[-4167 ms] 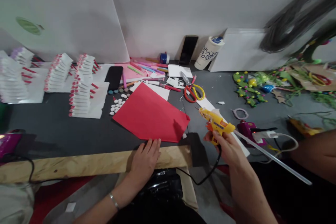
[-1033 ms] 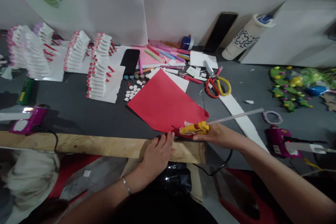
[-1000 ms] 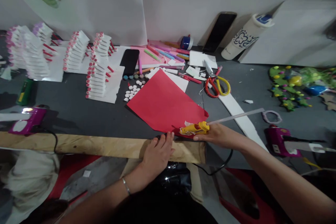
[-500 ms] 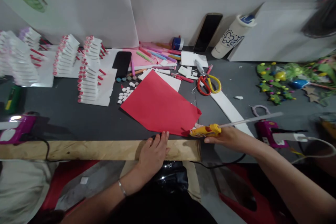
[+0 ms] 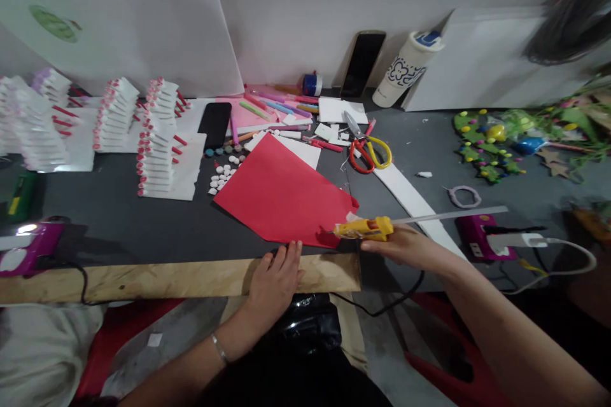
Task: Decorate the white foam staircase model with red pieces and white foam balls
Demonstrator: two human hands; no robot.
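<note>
A red sheet (image 5: pixel 281 194) lies on the dark table, its lower right edge near a yellow hot glue gun (image 5: pixel 365 227). My right hand (image 5: pixel 398 243) is wrapped round the glue gun, whose nozzle points left over the sheet. Out of the gun's back runs a long clear glue stick (image 5: pixel 451 214). Flat at the table's front edge rests my left hand (image 5: pixel 274 280), fingers stretched out, the fingertips touching the sheet's lower edge. A black cable trails below the right hand.
Scissors (image 5: pixel 366 154) with red and yellow handles lie beyond the sheet, beside a white strip (image 5: pixel 405 191). White stepped paper pieces (image 5: pixel 160 162) stand at left. A purple power block (image 5: pixel 477 236) sits at right. A white tumbler (image 5: pixel 405 70) and a phone (image 5: pixel 363 63) lean at the back.
The glue gun has shifted slightly left over the red sheet, its nozzle now further in from the edge. My left hand stays in place at the sheet's lower edge.
</note>
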